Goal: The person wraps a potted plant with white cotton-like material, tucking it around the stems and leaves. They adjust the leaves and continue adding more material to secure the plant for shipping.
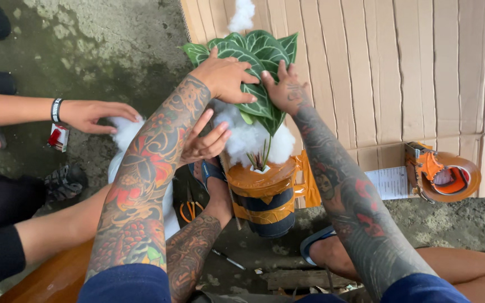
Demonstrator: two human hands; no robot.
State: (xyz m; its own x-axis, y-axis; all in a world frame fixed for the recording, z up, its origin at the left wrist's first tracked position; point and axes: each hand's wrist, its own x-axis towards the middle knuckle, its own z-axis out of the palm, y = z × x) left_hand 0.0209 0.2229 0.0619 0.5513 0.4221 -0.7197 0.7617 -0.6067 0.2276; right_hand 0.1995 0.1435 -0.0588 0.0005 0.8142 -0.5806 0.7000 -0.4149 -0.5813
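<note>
A plant with dark green, pale-veined leaves (pixel 265 53) stands in a dark pot (pixel 265 205) wrapped in brown tape, between my sandalled feet. White fluffy stuffing (pixel 251 140) is packed round its stems. My left hand (pixel 225 77) curls over the leaves from the left. From the right, my right hand (pixel 286 90) presses against them with its fingers spread. The leaves are bunched together between the two hands. Another person's hand (pixel 204 143) reaches under my left forearm and touches the stuffing.
A large cardboard sheet (pixel 399 67) lies behind the pot, with an orange tape dispenser (pixel 444 175) and a paper slip (pixel 391 182) on it. A second hand with a wristband (pixel 94 115) rests on more stuffing (pixel 124 132). Orange-handled scissors (pixel 188 210) and a pen (pixel 228 260) lie on the concrete.
</note>
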